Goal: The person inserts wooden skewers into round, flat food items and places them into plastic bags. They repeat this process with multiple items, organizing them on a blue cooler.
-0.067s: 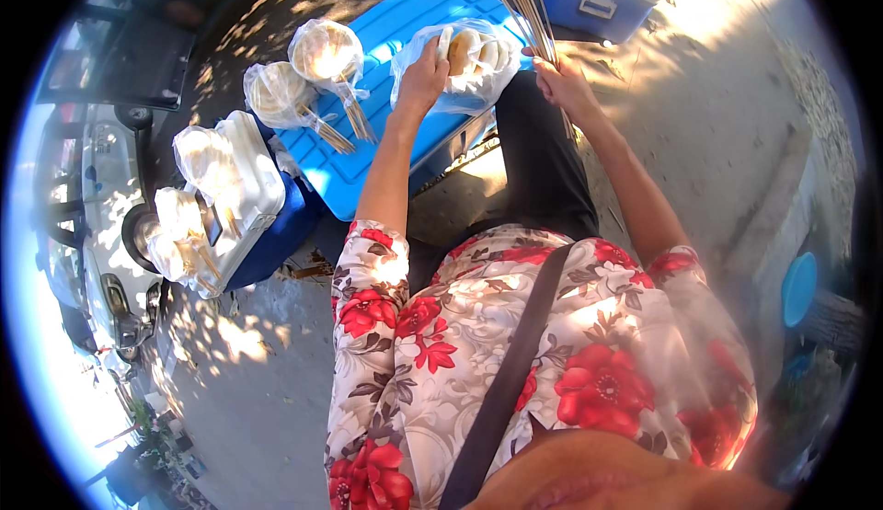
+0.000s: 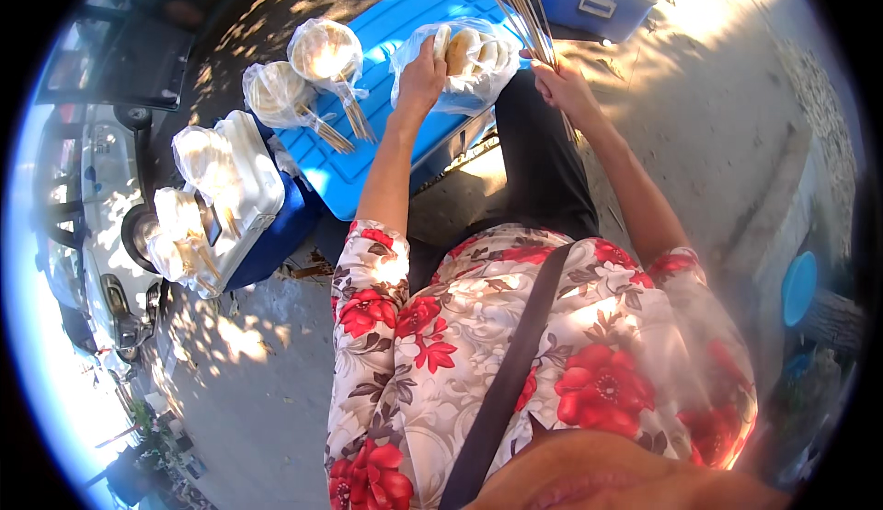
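Observation:
My left hand (image 2: 420, 85) is closed at the left side of a clear plastic bag (image 2: 469, 102). Its fingers pinch the edge of a pale, flat round cake (image 2: 442, 42). Several more such cakes (image 2: 464, 52) stand on edge in a row inside the open bag, which rests on a blue plastic lid (image 2: 340, 179). To the right of the bag, my right hand (image 2: 565, 91) grips a bundle of long, thin wooden skewers (image 2: 526, 4). The skewers point up and away, with their lower ends showing below my fist.
Two bagged stacks of round cakes on skewers, one bag (image 2: 326, 50) beside the other (image 2: 276, 94), lie on the lid's left side. More bagged ones (image 2: 207, 160) lie on a white-lidded cooler (image 2: 260, 170). Behind stands a blue cooler (image 2: 593, 9).
My left hand and the pinched cake have shifted slightly to the left. The skewers' upper ends have fanned a little to the left in my right hand.

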### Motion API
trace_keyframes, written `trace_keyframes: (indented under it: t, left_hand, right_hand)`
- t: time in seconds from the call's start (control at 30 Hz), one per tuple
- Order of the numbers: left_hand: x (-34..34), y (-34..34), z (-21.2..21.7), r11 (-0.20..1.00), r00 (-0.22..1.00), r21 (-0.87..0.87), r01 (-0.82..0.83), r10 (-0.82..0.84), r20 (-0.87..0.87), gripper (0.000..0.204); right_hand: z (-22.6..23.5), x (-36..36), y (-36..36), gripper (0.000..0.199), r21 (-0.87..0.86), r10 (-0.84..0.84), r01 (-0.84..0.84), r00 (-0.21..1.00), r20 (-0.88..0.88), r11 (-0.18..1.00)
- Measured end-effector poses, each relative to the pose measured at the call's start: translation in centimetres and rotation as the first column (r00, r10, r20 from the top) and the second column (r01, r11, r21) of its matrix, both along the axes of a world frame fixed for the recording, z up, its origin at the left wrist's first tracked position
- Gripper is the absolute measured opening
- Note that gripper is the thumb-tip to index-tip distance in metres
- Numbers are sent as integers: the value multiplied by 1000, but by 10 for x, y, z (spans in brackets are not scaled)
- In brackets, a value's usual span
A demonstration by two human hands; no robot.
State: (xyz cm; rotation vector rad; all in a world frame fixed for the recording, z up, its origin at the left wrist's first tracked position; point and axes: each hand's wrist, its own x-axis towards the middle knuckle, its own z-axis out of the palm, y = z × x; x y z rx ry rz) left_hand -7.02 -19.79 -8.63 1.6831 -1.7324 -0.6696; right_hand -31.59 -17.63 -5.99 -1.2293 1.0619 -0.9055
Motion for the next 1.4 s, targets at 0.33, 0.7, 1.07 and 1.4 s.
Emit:
trace_keyframes:
  t: [0.33,0.7,1.07,1.4]
  left_hand:
    - [-3,32,24,860,835,-371,-351,109,-539,32]
    - [15,51,56,953,18,150,-265,160,-987,50]
    - [27,57,58,929,54,79,-361,105,-993,49]
    - [12,75,58,961,139,-37,-275,1,-990,51]
  right_hand:
    - [38,1,55,23,-54,111,-112,993,-34,992]
    - [59,-14,102,30,26,180,-178,968,-173,984]
    - [70,-14,118,32,-3,256,-275,902,-348,962]
    - [60,9,117,29,-105,199,-257,901,-385,961]
